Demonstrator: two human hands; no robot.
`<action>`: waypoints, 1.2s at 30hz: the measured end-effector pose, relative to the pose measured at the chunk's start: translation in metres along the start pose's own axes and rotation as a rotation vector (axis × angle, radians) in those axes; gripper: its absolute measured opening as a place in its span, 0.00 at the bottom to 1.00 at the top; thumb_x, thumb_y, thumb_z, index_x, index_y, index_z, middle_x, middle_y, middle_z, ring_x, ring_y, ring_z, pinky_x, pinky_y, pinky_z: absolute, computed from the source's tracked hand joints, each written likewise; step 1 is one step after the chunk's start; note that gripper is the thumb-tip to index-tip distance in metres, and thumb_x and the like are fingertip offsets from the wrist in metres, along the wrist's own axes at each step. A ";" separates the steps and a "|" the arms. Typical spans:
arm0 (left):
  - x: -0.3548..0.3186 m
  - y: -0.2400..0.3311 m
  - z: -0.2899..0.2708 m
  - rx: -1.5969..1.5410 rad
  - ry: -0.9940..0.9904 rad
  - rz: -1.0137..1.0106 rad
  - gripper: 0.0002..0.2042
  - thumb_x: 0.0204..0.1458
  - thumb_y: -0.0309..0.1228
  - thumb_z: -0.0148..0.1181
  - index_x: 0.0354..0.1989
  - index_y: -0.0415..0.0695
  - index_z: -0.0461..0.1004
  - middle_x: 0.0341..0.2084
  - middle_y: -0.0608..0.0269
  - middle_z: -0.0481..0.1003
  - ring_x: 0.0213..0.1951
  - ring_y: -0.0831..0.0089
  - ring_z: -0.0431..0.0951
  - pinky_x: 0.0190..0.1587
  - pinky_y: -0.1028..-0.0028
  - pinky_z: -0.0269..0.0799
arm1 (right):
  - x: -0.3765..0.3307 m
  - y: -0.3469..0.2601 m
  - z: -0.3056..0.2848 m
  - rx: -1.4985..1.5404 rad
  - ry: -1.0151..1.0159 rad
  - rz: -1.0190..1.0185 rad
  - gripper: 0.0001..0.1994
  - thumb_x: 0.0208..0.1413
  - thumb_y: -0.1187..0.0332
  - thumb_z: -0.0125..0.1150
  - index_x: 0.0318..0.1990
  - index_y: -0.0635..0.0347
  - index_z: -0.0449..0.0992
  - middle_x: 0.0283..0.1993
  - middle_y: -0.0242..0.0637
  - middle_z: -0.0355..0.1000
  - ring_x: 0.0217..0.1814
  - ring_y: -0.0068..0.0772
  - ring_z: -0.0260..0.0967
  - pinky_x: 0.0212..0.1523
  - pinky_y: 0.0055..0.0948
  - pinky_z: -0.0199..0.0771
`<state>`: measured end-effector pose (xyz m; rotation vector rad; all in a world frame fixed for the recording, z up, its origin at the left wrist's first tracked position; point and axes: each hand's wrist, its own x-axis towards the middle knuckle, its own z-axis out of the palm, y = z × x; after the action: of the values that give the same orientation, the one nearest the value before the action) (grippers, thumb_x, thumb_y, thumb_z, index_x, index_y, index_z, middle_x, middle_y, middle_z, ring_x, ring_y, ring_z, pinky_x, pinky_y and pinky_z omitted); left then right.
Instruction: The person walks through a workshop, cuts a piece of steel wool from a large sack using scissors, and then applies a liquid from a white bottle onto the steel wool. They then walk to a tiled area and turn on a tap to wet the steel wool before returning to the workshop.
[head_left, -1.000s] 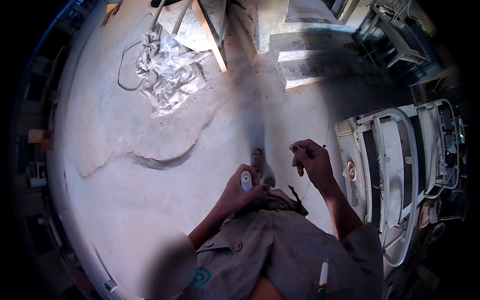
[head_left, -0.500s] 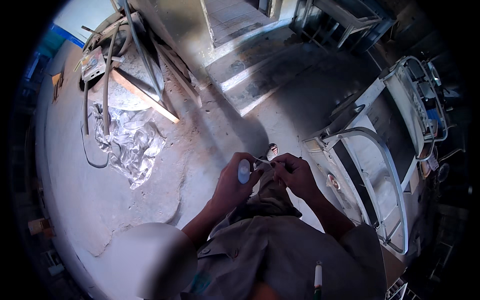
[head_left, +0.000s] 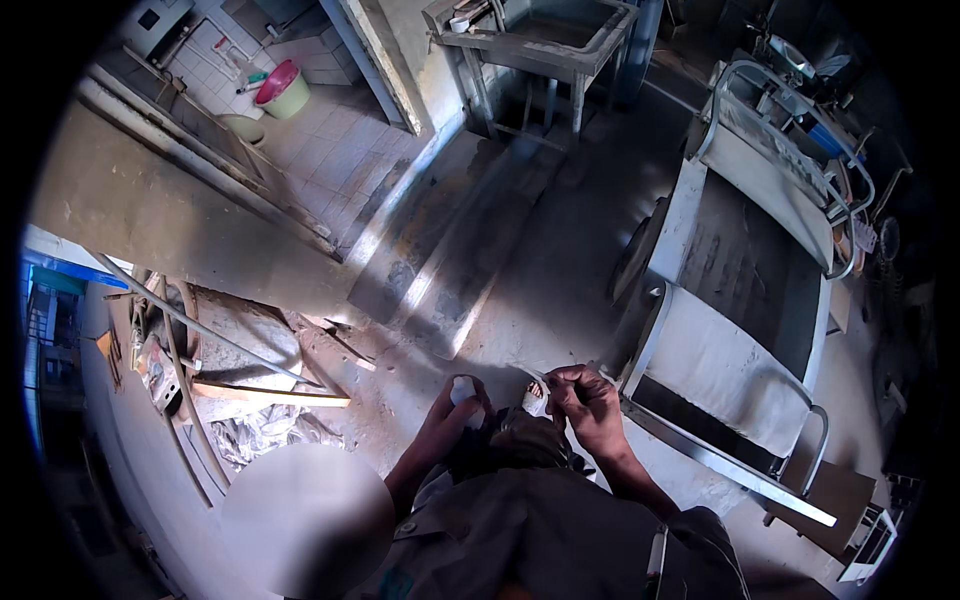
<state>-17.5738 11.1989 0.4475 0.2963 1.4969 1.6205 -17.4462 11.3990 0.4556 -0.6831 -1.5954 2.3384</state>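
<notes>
My left hand (head_left: 448, 418) is closed around a small white bottle-like thing (head_left: 462, 388), its pale end showing above the fingers. Close beside it, my right hand (head_left: 585, 402) pinches a thin pale strip (head_left: 530, 377) that points left toward the bottle. Both hands are held together in front of my chest, above my dark grey shirt (head_left: 540, 520). A small pale thing (head_left: 535, 403) sits between the hands; I cannot tell what it is.
A grey metal bed frame on wheels (head_left: 740, 290) stands right of my hands. Concrete steps (head_left: 450, 250) lie ahead, a metal table (head_left: 545, 45) beyond. Boards, rods and crumpled plastic (head_left: 240, 380) lie at left. A pink basin (head_left: 280, 85) sits on tiled floor.
The view has swung up and around toward the steps and doorway. My right hand, apart a second ago, has come to the left hand and stays beside it.
</notes>
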 end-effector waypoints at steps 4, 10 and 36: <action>0.108 0.018 0.001 0.315 -0.077 0.082 0.09 0.58 0.23 0.48 0.47 0.40 0.66 0.38 0.62 0.69 0.43 0.74 0.71 0.47 0.75 0.66 | 0.023 -0.003 -0.012 0.097 0.166 -0.001 0.09 0.65 0.66 0.54 0.41 0.64 0.74 0.21 0.35 0.72 0.18 0.19 0.65 0.20 0.21 0.64; 0.298 0.065 0.028 0.727 -0.256 0.459 0.14 0.55 0.28 0.61 0.49 0.43 0.72 0.45 0.55 0.68 0.47 0.64 0.72 0.49 0.70 0.69 | 0.060 -0.026 -0.036 0.161 0.437 -0.019 0.10 0.64 0.65 0.56 0.40 0.63 0.74 0.21 0.35 0.71 0.18 0.18 0.64 0.20 0.20 0.62; 0.436 -0.178 0.383 1.506 -1.551 0.699 0.09 0.42 0.29 0.66 0.34 0.44 0.77 0.31 0.49 0.79 0.40 0.50 0.80 0.40 0.54 0.76 | 0.063 -0.038 -0.066 0.498 1.332 -0.215 0.09 0.64 0.67 0.55 0.39 0.66 0.72 0.21 0.36 0.71 0.17 0.21 0.64 0.17 0.20 0.63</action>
<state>-17.4862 11.7537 0.2174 2.3521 0.8992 -0.1017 -17.4706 11.4952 0.4556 -1.3785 -0.4279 1.3513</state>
